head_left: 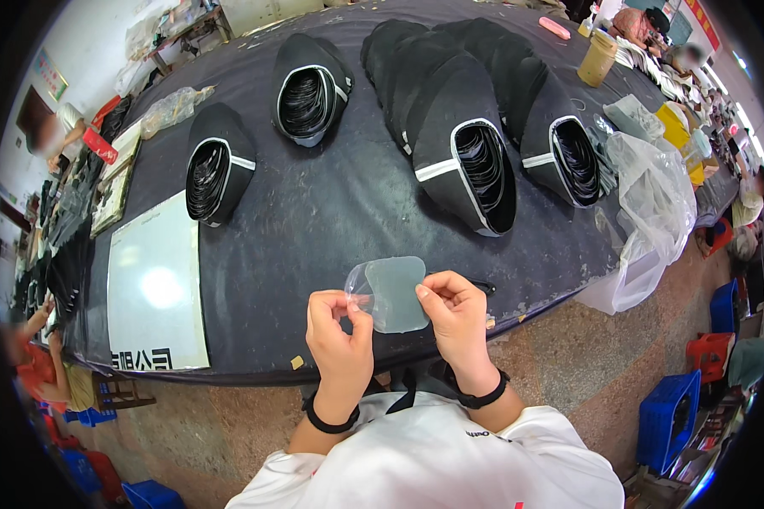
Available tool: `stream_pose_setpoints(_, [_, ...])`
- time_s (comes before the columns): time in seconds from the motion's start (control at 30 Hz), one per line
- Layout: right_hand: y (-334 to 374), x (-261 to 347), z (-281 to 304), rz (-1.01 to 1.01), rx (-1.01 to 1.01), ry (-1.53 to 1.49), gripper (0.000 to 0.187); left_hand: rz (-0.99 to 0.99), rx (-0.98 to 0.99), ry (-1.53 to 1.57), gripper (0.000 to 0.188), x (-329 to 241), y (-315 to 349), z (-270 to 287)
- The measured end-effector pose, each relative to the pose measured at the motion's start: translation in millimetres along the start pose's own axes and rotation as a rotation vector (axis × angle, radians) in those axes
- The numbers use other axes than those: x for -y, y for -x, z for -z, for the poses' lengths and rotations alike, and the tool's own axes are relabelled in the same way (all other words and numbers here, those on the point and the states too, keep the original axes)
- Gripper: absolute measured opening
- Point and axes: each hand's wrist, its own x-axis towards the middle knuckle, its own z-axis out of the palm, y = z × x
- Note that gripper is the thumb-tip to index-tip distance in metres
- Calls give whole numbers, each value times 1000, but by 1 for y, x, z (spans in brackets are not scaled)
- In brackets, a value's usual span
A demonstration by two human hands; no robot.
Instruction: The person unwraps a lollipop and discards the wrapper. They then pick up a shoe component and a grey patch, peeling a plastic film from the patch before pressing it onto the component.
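Between my hands, above the table's near edge, is a thin translucent grey-green sheet (399, 293) with rounded corners. A clear film (356, 280) curls away from its left side. My left hand (339, 339) pinches that film between thumb and fingertips. The right edge of the sheet is gripped by my right hand (457, 318), thumb on top. Beyond them lie nested stacks of black shoe uppers with white trim: a long one (450, 102), another to its right (560, 136), and two short ones, farther left (219, 161) and at the back (310, 93).
A white board (154, 288) lies on the dark-covered table (314, 229) at left. Clear plastic bags (654, 204) hang over the right edge. A yellowish jar (597, 59) and a pink case (554, 28) stand far right. Other people sit at both sides; blue crates (666, 420) are on the floor.
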Motion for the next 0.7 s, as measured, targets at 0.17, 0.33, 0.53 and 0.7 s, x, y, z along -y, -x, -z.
stream_pose_setpoints(0.17, [-7, 0, 14, 82, -188, 9, 2, 1, -172, -103, 4, 4, -13, 20])
stream_pose_setpoints(0.33, [-23, 0, 13, 283, -98, 779, 13, 89, -206, -11, 4, -1, -20, 34])
stream_pose_setpoints(0.53, [5, 7, 13, 335, 304, 361, 32, -73, 268, -65, 8, -18, -1, 3])
stream_pose_setpoints(0.7, [11, 32, 78, 429, 66, 647, 15, -164, 365, -98, 5, -36, 5, -8])
